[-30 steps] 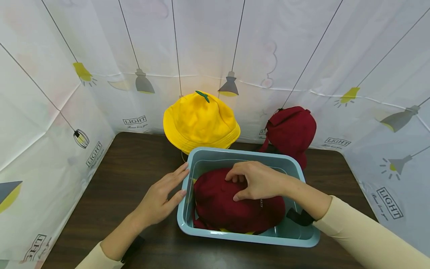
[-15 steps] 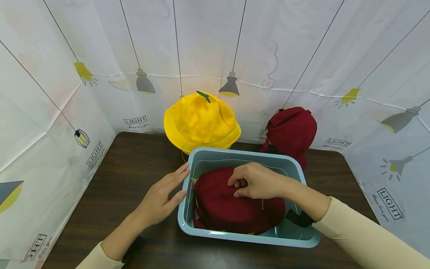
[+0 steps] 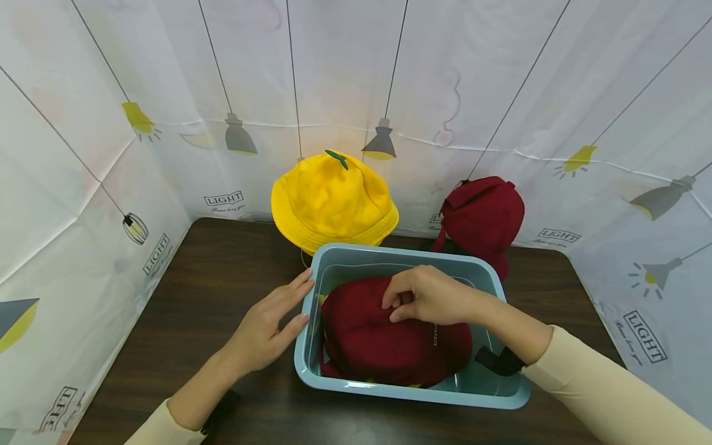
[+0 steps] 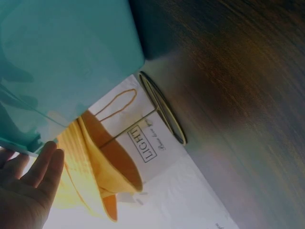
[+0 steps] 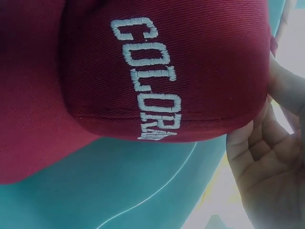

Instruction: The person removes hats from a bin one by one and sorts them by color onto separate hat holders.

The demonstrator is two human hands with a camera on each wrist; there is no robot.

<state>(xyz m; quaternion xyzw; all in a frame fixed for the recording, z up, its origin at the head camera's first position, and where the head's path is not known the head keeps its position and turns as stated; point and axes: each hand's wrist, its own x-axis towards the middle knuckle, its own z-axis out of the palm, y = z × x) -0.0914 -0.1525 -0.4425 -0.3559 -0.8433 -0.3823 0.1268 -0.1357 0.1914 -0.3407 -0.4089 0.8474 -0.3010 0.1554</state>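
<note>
A dark red baseball cap (image 3: 369, 346) lies in the light blue plastic bin (image 3: 300, 368), brim toward the bin's right end. White stitched letters reading "COLORA" show on the cap (image 5: 214, 62) in the right wrist view. My right hand (image 3: 431, 300) is over the crown, thumb and bent fingers pinching at its top. The straight fingers of my left hand (image 3: 264, 327) rest against the bin's left rim, thumb apart from them. In the left wrist view, that hand (image 4: 33, 186) is at the bin's edge. Bits of yellow show beneath the cap.
Behind the bin, a yellow bucket hat (image 3: 334, 198) with a green sprout sits on a thin stand, whose ring base (image 4: 164, 107) shows in the left wrist view. Another dark red cap (image 3: 484, 213) hangs at the back right. A patterned curtain (image 3: 222, 74) surrounds the brown table (image 3: 206, 303).
My right hand has shifted slightly to the right over the crown. The cap and bin stay in place, and my left hand keeps its position at the rim.
</note>
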